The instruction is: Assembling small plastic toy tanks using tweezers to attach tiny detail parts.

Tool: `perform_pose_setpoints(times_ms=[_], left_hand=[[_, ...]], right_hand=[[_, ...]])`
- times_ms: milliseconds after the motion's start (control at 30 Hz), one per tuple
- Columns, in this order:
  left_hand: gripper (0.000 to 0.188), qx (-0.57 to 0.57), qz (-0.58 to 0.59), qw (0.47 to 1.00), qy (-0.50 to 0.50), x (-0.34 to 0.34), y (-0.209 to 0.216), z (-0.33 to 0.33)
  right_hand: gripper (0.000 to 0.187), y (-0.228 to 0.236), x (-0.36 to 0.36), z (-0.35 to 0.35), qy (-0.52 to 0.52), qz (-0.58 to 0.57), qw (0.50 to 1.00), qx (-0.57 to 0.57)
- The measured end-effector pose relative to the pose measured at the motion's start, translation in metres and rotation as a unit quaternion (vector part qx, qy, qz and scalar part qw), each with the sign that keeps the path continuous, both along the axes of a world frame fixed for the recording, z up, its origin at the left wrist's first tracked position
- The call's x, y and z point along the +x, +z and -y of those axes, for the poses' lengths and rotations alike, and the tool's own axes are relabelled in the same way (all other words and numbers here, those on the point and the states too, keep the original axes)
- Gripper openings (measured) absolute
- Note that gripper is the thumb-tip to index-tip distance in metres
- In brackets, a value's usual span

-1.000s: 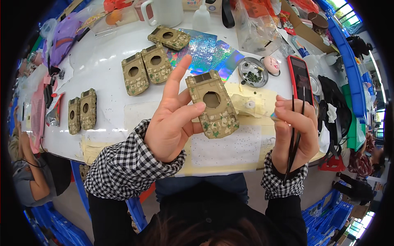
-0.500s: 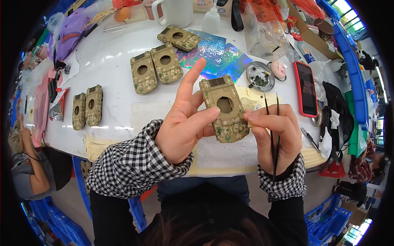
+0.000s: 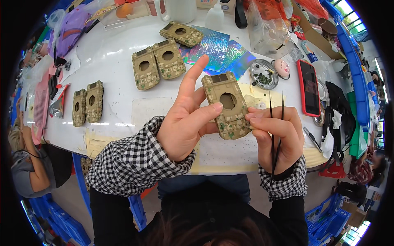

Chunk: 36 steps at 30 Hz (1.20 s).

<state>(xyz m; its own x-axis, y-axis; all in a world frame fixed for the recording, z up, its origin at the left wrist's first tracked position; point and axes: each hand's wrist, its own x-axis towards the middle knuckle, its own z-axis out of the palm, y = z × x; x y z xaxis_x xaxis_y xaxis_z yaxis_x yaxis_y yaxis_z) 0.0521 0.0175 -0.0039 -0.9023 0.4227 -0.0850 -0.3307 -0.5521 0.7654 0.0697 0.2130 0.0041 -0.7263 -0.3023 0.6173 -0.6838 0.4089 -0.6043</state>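
Note:
A camouflage-painted toy tank hull (image 3: 234, 118) with a round hole in its top lies in my left hand (image 3: 180, 125). My left thumb presses beside the hole while the index finger points away. At the hull's right edge, the thumb and index finger of my right hand (image 3: 285, 135) pinch together; anything tiny between them is too small to make out. Black tweezers (image 3: 273, 149) are held within that same hand, tips pointing away from me. Beyond it stands a round metal dish (image 3: 267, 84) holding small dark green pieces.
More hulls stand on the white table: a pair (image 3: 94, 102) at the left, several (image 3: 169, 61) farther back. Shiny holographic sheets (image 3: 213, 49) lie behind my hands. A red-cased phone (image 3: 308, 88), a pen (image 3: 312, 138) and a black bag (image 3: 342, 110) are at the right.
The whole view has shifted slightly, with the table things a little farther right and up. Both hands keep nearly the same hold on the hull and tweezers; the tweezer tips stand slightly differently.

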Motion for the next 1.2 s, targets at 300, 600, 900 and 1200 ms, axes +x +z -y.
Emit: perform_pose_setpoints(times_ms=[300, 600, 900, 1200], left_hand=[[0.069, -0.002, -0.006, 1.000, -0.001, -0.001, 0.001, -0.001], [0.024, -0.028, 0.015, 0.999, -0.034, -0.001, -0.005, 0.001], [0.015, -0.065, 0.020, 0.997, -0.023, 0.001, -0.005, 0.001], [0.012, -0.107, 0.002, 0.994, -0.029, 0.002, -0.006, 0.002]], right_hand=[[0.011, 0.011, -0.004, -0.022, -0.165, -0.061, 0.983, 0.053], [0.015, -0.007, -0.014, -0.029, -0.211, -0.079, 0.962, 0.153], [0.037, 0.011, -0.006, -0.030, -0.136, -0.045, 0.984, 0.101], [0.026, 0.018, -0.005, -0.013, 0.041, 0.128, 0.988, -0.072]])
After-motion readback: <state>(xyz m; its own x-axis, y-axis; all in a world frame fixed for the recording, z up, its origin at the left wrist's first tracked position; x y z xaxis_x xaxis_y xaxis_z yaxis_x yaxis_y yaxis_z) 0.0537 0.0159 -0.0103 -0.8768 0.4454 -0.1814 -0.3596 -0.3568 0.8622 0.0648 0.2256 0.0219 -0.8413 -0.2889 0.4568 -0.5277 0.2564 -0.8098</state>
